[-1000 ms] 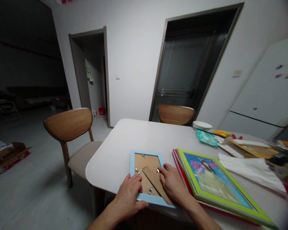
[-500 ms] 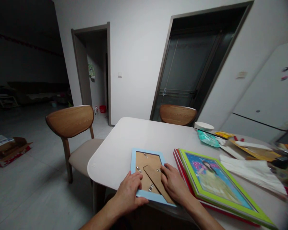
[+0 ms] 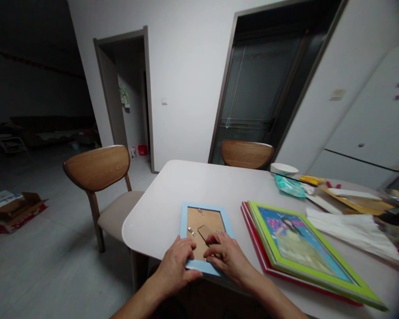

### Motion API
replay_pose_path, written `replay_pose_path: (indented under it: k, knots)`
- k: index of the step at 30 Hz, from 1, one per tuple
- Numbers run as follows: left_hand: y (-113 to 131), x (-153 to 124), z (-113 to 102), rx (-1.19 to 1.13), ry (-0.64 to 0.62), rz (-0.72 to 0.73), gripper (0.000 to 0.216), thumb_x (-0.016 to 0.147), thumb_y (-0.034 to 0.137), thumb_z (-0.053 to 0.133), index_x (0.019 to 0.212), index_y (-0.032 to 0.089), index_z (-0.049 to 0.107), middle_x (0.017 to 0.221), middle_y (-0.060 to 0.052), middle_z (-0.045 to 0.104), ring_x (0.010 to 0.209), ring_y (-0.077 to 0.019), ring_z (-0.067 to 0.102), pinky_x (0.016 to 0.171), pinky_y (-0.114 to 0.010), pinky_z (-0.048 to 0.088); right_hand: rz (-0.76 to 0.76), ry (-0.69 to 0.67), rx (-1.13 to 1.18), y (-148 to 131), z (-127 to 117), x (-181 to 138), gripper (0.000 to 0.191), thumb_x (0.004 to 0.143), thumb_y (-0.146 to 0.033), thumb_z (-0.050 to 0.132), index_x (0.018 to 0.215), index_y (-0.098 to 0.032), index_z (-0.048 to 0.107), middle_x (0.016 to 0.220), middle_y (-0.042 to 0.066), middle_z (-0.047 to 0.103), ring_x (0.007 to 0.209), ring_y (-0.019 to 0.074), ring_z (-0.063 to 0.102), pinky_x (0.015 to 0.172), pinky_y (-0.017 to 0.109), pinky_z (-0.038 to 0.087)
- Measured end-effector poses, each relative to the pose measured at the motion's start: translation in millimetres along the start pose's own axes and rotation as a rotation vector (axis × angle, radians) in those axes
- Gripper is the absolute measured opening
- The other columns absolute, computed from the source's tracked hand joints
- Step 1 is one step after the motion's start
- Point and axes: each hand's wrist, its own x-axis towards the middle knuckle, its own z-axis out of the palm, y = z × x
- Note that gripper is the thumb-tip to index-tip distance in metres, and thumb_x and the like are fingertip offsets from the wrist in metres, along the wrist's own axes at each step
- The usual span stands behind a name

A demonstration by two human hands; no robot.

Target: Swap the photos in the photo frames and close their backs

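A light-blue picture frame [image 3: 184, 221] lies face down near the table's front edge, its brown backing board [image 3: 208, 216] facing up. Small metal clips [image 3: 191, 231] sit around the board, and a stand leg [image 3: 203, 233] is partly covered by my right hand. My left hand [image 3: 177, 261] grips the frame's lower left corner, thumb on the near edge and fingers curled over the side. With bent fingers, my right hand [image 3: 228, 257] reaches over the stand leg, its fingertips at the lower metal clip [image 3: 205, 259], which they mostly hide.
To the right lies a stack of frames, a green picture frame [image 3: 264, 235] over a red one [image 3: 252, 237]. Behind are a teal packet [image 3: 290, 186], a white bowl [image 3: 284, 169] and white paper [image 3: 352, 230]. Wooden chairs [image 3: 98, 167] stand at the left and far side.
My right hand has moved left and nearer, from the frame's right-side clip to the lower clip, and its fingers have drawn together. My left hand keeps its hold on the corner.
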Motion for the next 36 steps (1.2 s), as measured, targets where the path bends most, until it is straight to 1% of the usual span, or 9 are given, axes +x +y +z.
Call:
replay_pose_path:
  k: [7,12,16,18,20,23,28,33,36]
  knots:
    - [-2.3,0.7,0.3,-0.02,-0.014,0.004,0.031,0.053,0.023,0.073,0.072,0.019,0.05,0.098,-0.002,0.055,0.092,-0.0166,0.05,0.098,-0.034,0.022,-0.007,-0.072,0.074,-2.7,-6.1,-3.3,0.011,0.068,-0.025,0.054,0.068,-0.026,0.065,0.091,0.001,0.053,0.089,0.0167,0.047,0.077,0.03,0.035]
    - [-4.0,1.6,0.1,-0.034,-0.003,0.003,0.03,0.054,0.024,0.073,0.072,0.018,0.05,0.097,-0.001,0.055,0.091,-0.016,0.05,0.098,-0.032,0.021,-0.008,-0.064,0.11,-4.6,-10.0,-3.3,0.015,0.07,-0.026,0.05,0.067,-0.026,0.065,0.092,0.002,0.054,0.09,0.0166,0.047,0.078,0.029,0.035]
    - [-5.3,2.4,-1.4,-0.048,-0.021,-0.004,0.029,0.055,0.024,0.072,0.072,0.018,0.05,0.1,-0.002,0.055,0.094,-0.0171,0.049,0.098,-0.034,0.02,0.033,0.025,0.136,-5.2,-3.0,13.0,0.023,0.076,-0.028,0.042,0.081,-0.023,0.065,0.086,0.003,0.058,0.085,0.0158,0.05,0.076,0.027,0.036]
    - [-5.5,2.8,-1.6,-0.047,-0.017,-0.003,0.029,0.055,0.023,0.072,0.072,0.018,0.049,0.101,-0.003,0.055,0.094,-0.0176,0.049,0.098,-0.036,0.02,0.067,0.08,0.092,-5.9,4.9,27.1,0.025,0.078,-0.027,0.041,0.084,-0.021,0.064,0.083,0.004,0.059,0.082,0.0155,0.05,0.074,0.026,0.036]
    - [-5.1,3.1,-1.8,-0.043,-0.011,-0.001,0.03,0.054,0.021,0.072,0.072,0.018,0.049,0.1,-0.003,0.055,0.093,-0.0176,0.049,0.097,-0.036,0.02,0.081,0.105,0.006,-7.1,13.2,41.3,0.025,0.077,-0.026,0.041,0.082,-0.02,0.065,0.079,0.005,0.059,0.079,0.0155,0.05,0.071,0.025,0.035]
    - [-4.1,3.2,-2.2,-0.035,-0.014,-0.005,0.029,0.055,0.021,0.071,0.071,0.018,0.048,0.099,-0.003,0.055,0.091,-0.0177,0.049,0.096,-0.038,0.022,0.067,0.109,-0.085,-9.1,21.5,55.6,0.024,0.076,-0.022,0.042,0.073,-0.018,0.066,0.073,0.005,0.058,0.074,0.0154,0.049,0.067,0.025,0.034]
    - [-5.2,2.8,-1.8,-0.042,-0.021,0.003,0.025,0.058,0.023,0.068,0.073,0.018,0.048,0.099,-0.003,0.055,0.092,-0.0186,0.049,0.095,-0.038,0.023,-0.003,0.064,-0.095,-11.9,25.1,58.2,0.025,0.074,-0.017,0.043,0.058,-0.017,0.062,0.066,0.005,0.057,0.07,0.0141,0.047,0.064,0.023,0.031]
    - [-7.4,2.5,-0.9,-0.047,-0.014,0.009,0.028,0.056,0.023,0.07,0.073,0.018,0.048,0.096,-0.002,0.056,0.091,-0.0185,0.049,0.094,-0.036,0.024,-0.023,0.031,-0.101,-12.8,24.9,56.9,0.024,0.073,-0.017,0.045,0.055,-0.017,0.061,0.064,0.003,0.058,0.067,0.0124,0.048,0.06,0.021,0.031]
    - [-7.3,1.8,-1.3,-0.055,-0.01,0.013,0.029,0.056,0.023,0.07,0.074,0.018,0.048,0.097,-0.002,0.055,0.09,-0.0181,0.049,0.094,-0.035,0.025,0.028,0.048,-0.094,-1.4,20.9,63.6,0.023,0.074,-0.023,0.045,0.06,-0.019,0.063,0.067,0.002,0.061,0.067,0.0111,0.051,0.06,0.019,0.033]
